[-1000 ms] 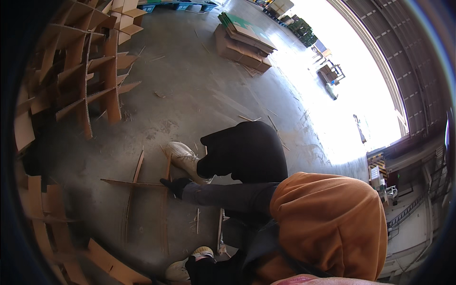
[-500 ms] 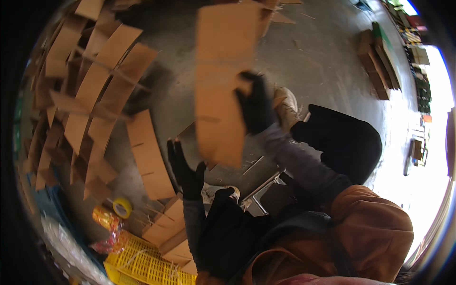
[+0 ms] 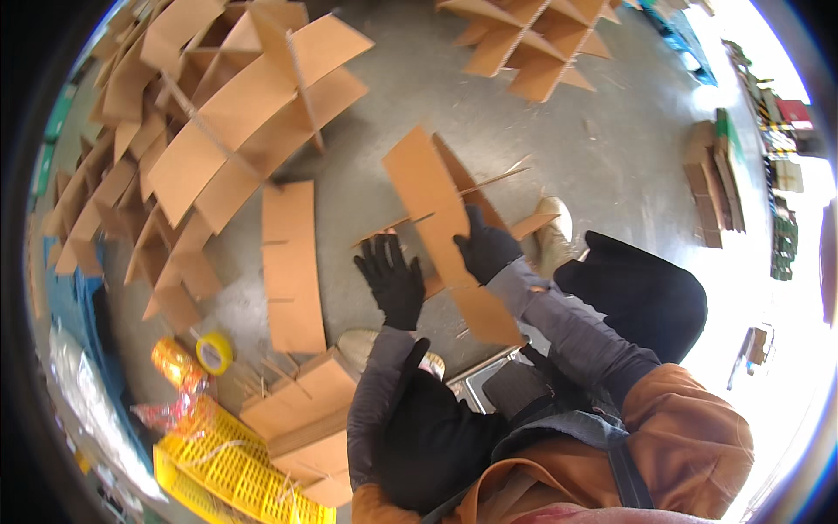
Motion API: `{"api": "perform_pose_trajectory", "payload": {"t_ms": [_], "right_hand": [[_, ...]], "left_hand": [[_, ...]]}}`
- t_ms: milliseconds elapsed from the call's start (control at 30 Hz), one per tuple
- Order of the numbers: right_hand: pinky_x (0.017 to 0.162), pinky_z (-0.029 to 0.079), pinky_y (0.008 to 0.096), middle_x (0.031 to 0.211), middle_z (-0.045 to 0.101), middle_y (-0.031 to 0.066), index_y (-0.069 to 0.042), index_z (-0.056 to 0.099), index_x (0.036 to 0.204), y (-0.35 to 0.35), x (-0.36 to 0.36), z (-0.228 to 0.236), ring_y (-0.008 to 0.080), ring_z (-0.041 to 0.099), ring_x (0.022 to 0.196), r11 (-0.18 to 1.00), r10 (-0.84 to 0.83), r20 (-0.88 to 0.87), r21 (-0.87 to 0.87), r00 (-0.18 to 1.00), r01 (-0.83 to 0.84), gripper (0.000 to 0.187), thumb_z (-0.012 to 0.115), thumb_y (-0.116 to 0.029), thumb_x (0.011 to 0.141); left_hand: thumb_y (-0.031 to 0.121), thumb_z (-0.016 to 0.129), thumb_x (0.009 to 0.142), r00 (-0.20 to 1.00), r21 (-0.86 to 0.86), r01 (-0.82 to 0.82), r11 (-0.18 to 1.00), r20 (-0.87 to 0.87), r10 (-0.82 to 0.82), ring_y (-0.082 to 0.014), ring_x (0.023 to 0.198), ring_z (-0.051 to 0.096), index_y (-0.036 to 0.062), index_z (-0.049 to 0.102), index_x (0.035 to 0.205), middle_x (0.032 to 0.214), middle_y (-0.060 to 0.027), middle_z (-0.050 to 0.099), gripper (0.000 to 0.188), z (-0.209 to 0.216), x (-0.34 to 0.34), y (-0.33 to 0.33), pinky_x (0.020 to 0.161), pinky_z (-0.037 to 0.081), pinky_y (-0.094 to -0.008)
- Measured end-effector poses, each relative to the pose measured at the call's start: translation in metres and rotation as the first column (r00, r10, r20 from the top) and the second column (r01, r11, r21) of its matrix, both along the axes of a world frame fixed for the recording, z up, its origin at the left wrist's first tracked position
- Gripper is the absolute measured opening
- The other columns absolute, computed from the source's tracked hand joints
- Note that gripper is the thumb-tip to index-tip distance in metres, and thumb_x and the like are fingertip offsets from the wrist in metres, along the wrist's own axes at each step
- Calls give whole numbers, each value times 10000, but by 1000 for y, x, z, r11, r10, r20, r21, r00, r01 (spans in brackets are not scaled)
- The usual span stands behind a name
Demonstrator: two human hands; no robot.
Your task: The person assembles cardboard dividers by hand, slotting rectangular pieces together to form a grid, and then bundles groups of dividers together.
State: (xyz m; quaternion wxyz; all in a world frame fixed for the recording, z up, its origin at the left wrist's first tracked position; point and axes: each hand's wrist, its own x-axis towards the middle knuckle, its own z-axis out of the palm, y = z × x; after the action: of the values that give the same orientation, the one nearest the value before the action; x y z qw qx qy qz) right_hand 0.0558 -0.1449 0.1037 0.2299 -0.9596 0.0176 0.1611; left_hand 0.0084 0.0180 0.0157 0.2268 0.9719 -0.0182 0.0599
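Note:
My right hand (image 3: 489, 251), in a black glove, grips the right edge of a long slotted cardboard strip (image 3: 447, 229). The strip stands tilted over other cardboard pieces that cross beneath it, among them a second strip (image 3: 463, 175) behind its far end. How deep the slots sit in each other is hidden. Left of the strip, my left hand (image 3: 390, 278), gloved in black too, has its fingers spread beside the crossing pieces and holds nothing. Flat on the floor further left lies a loose slotted cardboard strip (image 3: 292, 262).
Assembled cardboard dividers (image 3: 236, 131) pile up at the left, with another divider (image 3: 537, 39) at the far side. Near left are a yellow crate (image 3: 236, 463), a yellow tape roll (image 3: 214, 352) and stacked cardboard strips (image 3: 301, 397). Cardboard sheets (image 3: 711, 183) stand at the right.
My right hand has brought the raised strip down onto the crossing pieces, tilting it. My left hand has moved right and up, its fingers spread. The view has shifted, showing more of the far divider.

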Motion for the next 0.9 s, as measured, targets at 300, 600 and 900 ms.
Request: {"api": "perform_pose_trajectory", "payload": {"t_ms": [300, 600, 900], "right_hand": [[511, 428, 521, 623, 583, 227, -58, 336, 1085, 24, 9, 15, 423, 579, 586, 996, 28, 12, -82, 1000, -27, 352, 521, -232, 841], [674, 458, 504, 846, 617, 230, -74, 336, 1128, 38, 25, -19, 424, 595, 789, 985, 140, -151, -82, 979, -153, 414, 552, -255, 825], [714, 455, 501, 893, 609, 246, -85, 345, 1173, 15, 44, -35, 432, 581, 849, 971, 240, -152, 41, 959, -237, 472, 590, -246, 802]], "left_hand": [[107, 594, 745, 988, 29, 155, 988, 15, -155, -234, 874, 589, 140, 604, 1022, 921, -57, 622, 278, -21, 56, 41, 734, 450, -386], [123, 619, 743, 994, -67, 92, 994, 74, -87, -252, 900, 578, 147, 613, 1016, 930, -64, 614, 274, -19, 37, 45, 751, 447, -392], [313, 617, 808, 716, -273, 213, 938, -610, -340, -294, 938, 605, 86, 592, 1116, 1035, -133, 626, 383, 1, -17, 10, 756, 489, -401]]}}
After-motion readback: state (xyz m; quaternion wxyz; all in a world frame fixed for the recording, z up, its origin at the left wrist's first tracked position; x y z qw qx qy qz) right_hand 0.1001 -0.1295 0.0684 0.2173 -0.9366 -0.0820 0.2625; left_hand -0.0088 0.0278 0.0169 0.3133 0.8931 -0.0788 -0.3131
